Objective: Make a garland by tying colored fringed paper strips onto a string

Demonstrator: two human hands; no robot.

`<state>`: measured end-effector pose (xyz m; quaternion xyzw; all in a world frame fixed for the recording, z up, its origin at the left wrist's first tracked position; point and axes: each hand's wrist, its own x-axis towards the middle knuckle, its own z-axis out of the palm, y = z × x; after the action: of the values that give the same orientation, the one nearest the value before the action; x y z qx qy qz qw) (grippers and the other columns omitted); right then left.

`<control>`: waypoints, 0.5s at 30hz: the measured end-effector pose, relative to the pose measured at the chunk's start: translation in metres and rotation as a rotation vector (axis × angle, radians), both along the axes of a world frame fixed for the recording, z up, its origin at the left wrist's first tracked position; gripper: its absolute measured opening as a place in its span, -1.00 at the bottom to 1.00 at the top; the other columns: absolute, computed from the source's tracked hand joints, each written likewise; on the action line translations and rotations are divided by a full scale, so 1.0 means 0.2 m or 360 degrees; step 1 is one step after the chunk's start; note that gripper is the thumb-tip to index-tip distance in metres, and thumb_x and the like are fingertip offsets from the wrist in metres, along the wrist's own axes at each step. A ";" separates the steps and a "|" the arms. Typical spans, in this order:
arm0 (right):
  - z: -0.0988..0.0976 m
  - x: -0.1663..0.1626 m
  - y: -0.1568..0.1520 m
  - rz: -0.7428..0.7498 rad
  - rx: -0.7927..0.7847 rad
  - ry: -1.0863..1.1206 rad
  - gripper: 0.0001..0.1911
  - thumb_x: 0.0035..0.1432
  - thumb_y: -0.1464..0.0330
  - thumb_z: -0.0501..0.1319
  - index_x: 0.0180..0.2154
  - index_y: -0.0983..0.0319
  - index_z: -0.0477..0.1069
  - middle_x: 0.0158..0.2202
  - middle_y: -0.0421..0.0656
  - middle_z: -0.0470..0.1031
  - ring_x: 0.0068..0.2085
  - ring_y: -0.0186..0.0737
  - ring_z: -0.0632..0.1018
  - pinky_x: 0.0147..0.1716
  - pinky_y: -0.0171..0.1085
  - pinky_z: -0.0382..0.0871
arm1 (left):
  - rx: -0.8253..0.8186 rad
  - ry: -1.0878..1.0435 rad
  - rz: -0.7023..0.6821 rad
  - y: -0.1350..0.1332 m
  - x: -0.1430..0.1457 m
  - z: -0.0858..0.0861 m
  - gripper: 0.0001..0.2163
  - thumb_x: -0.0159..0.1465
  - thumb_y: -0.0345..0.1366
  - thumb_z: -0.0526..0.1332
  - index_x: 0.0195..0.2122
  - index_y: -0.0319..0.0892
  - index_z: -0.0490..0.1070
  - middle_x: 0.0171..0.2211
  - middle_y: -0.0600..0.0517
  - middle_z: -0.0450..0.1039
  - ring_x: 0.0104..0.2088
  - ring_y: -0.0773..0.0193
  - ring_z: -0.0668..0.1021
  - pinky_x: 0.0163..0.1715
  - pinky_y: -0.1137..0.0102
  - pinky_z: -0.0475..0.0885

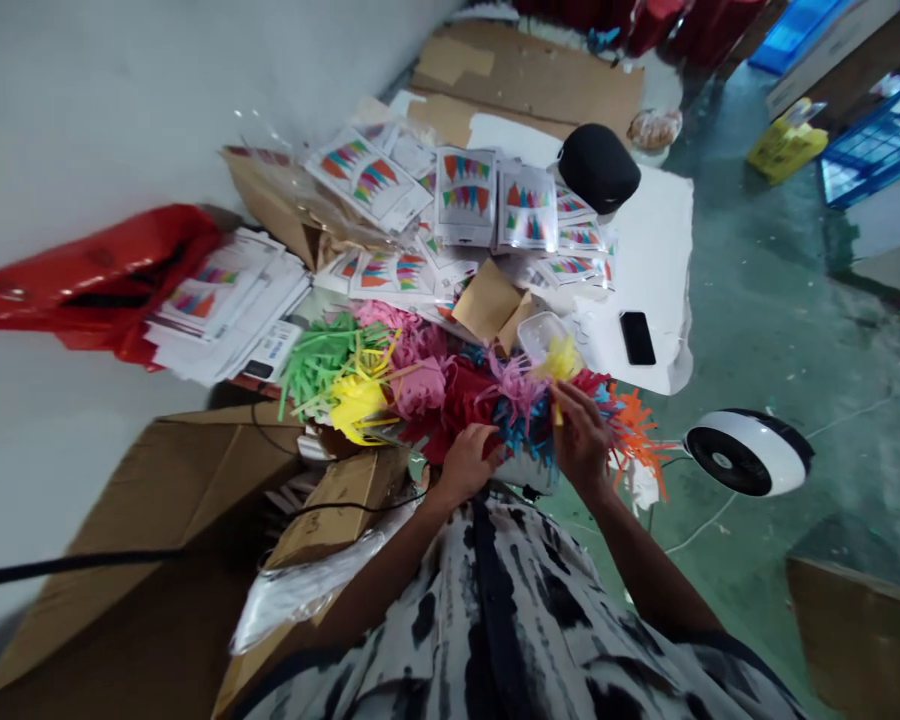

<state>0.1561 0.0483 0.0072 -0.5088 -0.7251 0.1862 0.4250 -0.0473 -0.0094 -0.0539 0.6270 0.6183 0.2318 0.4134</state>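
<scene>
My right hand (583,440) is closed on a yellow paper tassel (560,362) with fringed strands, held up over the pile. Lower and to the left, my left hand (468,462) has its fingers curled at the edge of the dark red tassels (461,392); what they hold, if anything, is hidden. Between the hands lie blue tassels (523,430) and a lilac tassel (520,375). Further left are pink tassels (418,385), a yellow tassel bunch (358,405) and green tassels (328,360). Orange tassels (640,435) hang at the table's right end.
Behind the pile are printed packets (465,195), a brown cardboard piece (489,300), a see-through container (544,335), a phone (637,338) and a black rounded object (598,168). A white fan (750,452) stands right. An open carton (120,520) and red bag (105,270) are left.
</scene>
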 end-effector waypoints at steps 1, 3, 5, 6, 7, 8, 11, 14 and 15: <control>-0.06 -0.03 0.00 0.0097 0.0030 -0.0132 -0.62 0.40 0.36 0.17 0.18 0.11 0.53 0.23 0.02 0.52 0.24 -0.04 0.54 0.24 0.01 0.45 | -0.0007 0.0006 0.0000 0.00 -0.04 0.00 -0.70 0.40 -0.21 0.25 0.10 -0.18 0.50 0.07 -0.11 0.52 0.13 0.09 0.53 0.21 0.20 0.38; -0.21 -0.10 0.00 0.0334 -0.0001 -0.0353 -0.60 0.41 0.41 0.11 0.18 0.14 0.52 0.27 0.02 0.49 0.25 -0.08 0.53 0.22 -0.06 0.47 | -0.0016 0.0042 0.0031 -0.02 -0.12 0.01 -0.75 0.38 -0.25 0.26 0.04 -0.18 0.54 0.02 -0.10 0.55 0.08 0.11 0.55 0.18 0.21 0.40; -0.35 -0.15 -0.02 0.0475 -0.0049 -0.0589 -0.59 0.37 0.49 0.08 0.13 0.22 0.55 0.24 0.07 0.52 0.23 -0.06 0.53 0.22 -0.05 0.44 | -0.0024 0.0082 0.0075 -0.04 -0.20 0.02 -0.78 0.37 -0.27 0.27 0.00 -0.17 0.56 -0.01 -0.09 0.57 0.05 0.11 0.56 0.17 0.21 0.41; -0.40 -0.17 -0.03 0.0519 -0.0100 -0.0738 -0.57 0.34 0.53 0.07 0.11 0.23 0.56 0.22 0.06 0.53 0.20 -0.06 0.55 0.21 -0.04 0.42 | -0.0035 0.0096 0.0098 -0.05 -0.25 0.02 -0.79 0.37 -0.28 0.27 -0.01 -0.17 0.57 -0.02 -0.08 0.58 0.04 0.12 0.57 0.16 0.21 0.41; -0.44 -0.19 -0.03 0.0497 -0.0153 -0.0869 -0.56 0.31 0.55 0.08 0.10 0.23 0.57 0.21 0.05 0.54 0.16 -0.05 0.56 0.18 -0.02 0.41 | -0.0053 0.0109 0.0124 -0.07 -0.29 0.02 -0.80 0.37 -0.28 0.26 -0.03 -0.17 0.58 -0.02 -0.08 0.58 0.03 0.12 0.58 0.15 0.21 0.42; -0.46 -0.21 -0.04 0.0453 -0.0183 -0.0972 -0.57 0.29 0.55 0.11 0.09 0.23 0.58 0.20 0.05 0.56 0.12 -0.03 0.57 0.15 -0.02 0.39 | -0.0074 0.0119 0.0150 -0.08 -0.34 0.02 -0.81 0.37 -0.28 0.26 -0.04 -0.17 0.58 -0.03 -0.08 0.59 0.03 0.11 0.58 0.15 0.21 0.42; -0.44 -0.34 -0.04 0.0340 -0.0172 -0.1072 -0.64 0.29 0.49 0.18 0.05 0.21 0.61 0.10 0.02 0.61 0.02 0.00 0.55 0.06 -0.04 0.33 | -0.0141 0.0143 0.0227 -0.13 -0.47 0.02 -0.81 0.38 -0.30 0.25 -0.05 -0.17 0.59 -0.03 -0.08 0.60 0.03 0.10 0.59 0.13 0.21 0.42; -0.38 -0.62 0.02 0.0477 -0.0112 -0.1015 -0.69 0.38 0.41 0.15 0.02 0.18 0.62 -0.03 -0.02 0.63 -0.05 -0.05 0.51 0.03 -0.11 0.28 | -0.0204 0.0207 0.0255 -0.17 -0.59 0.02 -0.81 0.38 -0.32 0.22 -0.06 -0.17 0.59 -0.05 -0.10 0.61 0.00 0.11 0.60 0.08 0.24 0.43; -0.37 -0.74 0.04 0.0566 -0.0121 -0.1019 -0.70 0.41 0.39 0.13 0.01 0.20 0.62 -0.04 -0.01 0.63 -0.05 -0.06 0.50 0.03 -0.12 0.26 | -0.0240 0.0245 0.0254 -0.18 -0.62 0.02 -0.82 0.38 -0.33 0.21 -0.08 -0.18 0.59 -0.08 -0.11 0.62 -0.02 0.10 0.61 0.05 0.25 0.44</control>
<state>0.0091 0.0565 -0.0665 -0.4227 -0.8911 0.1153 0.1182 -0.1720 -0.0460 -0.0492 0.5590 0.7117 0.1679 0.3909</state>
